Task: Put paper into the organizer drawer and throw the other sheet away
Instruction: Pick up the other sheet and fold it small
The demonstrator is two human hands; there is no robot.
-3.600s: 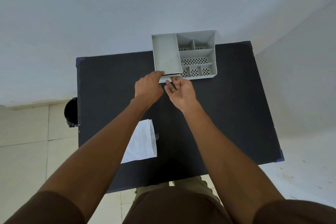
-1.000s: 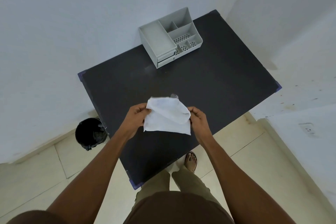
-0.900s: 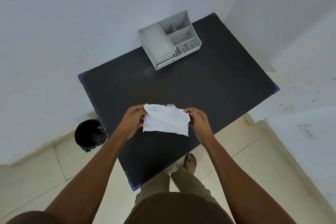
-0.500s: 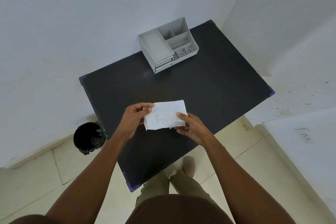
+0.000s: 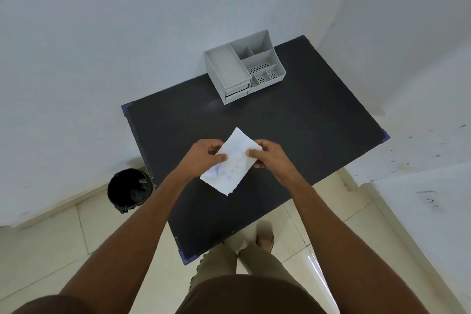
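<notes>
A white folded sheet of paper (image 5: 233,163) with faint blue marks hangs above the near part of the black table (image 5: 293,135). My left hand (image 5: 202,158) pinches its left edge and my right hand (image 5: 267,157) pinches its right edge. The sheet slants from upper right down to lower left. A grey desk organizer (image 5: 243,66) stands at the table's far edge against the wall, with its two small drawers (image 5: 237,93) pushed in at the front left. A black bin (image 5: 130,190) with a dark liner stands on the floor left of the table.
White walls close in behind the table and on the right. Beige floor tiles (image 5: 51,245) lie around the bin. My legs and a sandalled foot (image 5: 265,238) stand at the table's near corner. A wall socket (image 5: 430,200) sits low on the right.
Both hands left the organizer drawer, which is now shut, and picked up the sheet from the table. Over the last second they folded it smaller and turned it onto a slant.
</notes>
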